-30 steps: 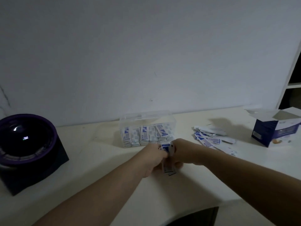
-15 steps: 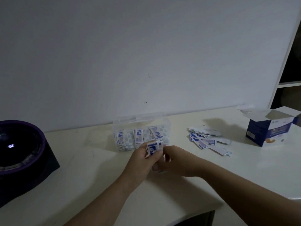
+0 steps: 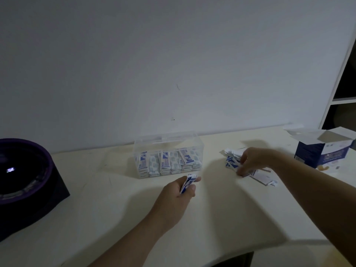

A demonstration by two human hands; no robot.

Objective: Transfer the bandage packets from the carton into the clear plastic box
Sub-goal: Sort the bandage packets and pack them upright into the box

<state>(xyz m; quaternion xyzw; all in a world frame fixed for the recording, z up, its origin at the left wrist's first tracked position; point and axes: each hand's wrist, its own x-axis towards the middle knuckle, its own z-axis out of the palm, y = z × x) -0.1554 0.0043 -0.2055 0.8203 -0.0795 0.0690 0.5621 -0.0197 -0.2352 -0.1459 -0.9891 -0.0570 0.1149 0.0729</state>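
The clear plastic box [image 3: 167,140] stands open at the back of the table, with rows of blue-and-white bandage packets [image 3: 169,160] upright inside. My left hand [image 3: 178,193] grips a small stack of packets [image 3: 187,183] just in front of the box. My right hand [image 3: 250,160] reaches over a loose pile of packets [image 3: 264,176] on the table to the right, fingers curled on some of them. The blue carton [image 3: 325,151] sits open at the far right.
A dark round device with a purple rim [image 3: 25,176] fills the left side of the table. A white shelf unit [image 3: 341,74] rises at the right edge. The table's front edge [image 3: 240,253] curves near my arms.
My hands were together in front of the box, both on the stack. Now my right hand has moved right to the loose pile, while my left hand keeps the stack.
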